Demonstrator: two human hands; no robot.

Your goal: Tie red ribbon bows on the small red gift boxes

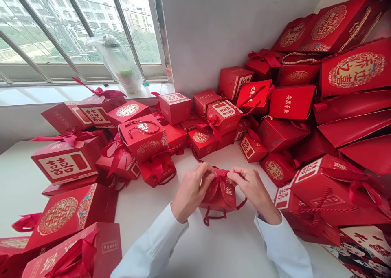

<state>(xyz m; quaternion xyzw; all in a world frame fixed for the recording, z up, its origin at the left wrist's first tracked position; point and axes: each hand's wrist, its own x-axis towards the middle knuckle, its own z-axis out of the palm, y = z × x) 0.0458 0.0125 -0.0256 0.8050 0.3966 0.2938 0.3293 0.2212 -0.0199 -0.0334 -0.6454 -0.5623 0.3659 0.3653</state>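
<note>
A small red gift box (pixel 224 194) with gold lettering stands on the white table in front of me. Across its top runs a red ribbon (pixel 218 182), gathered in a bow. My left hand (pixel 195 188) pinches the ribbon at the left side, thumb and forefinger together. On the other side, my right hand (pixel 252 188) pinches the ribbon's right part. A red twisted cord (pixel 215 217) hangs loose at the box's near side and lies partly on the table. The ribbon's ends are mostly hidden by my fingers.
Stacks of red gift boxes (pixel 64 164) line the left, with more boxes (pixel 201 141) beyond my hands. Larger red bags (pixel 356 68) and boxes (pixel 351 188) crowd the right. A drink cup in a plastic bag (pixel 126 72) stands on the windowsill. White table surface (pixel 210 255) shows between my forearms.
</note>
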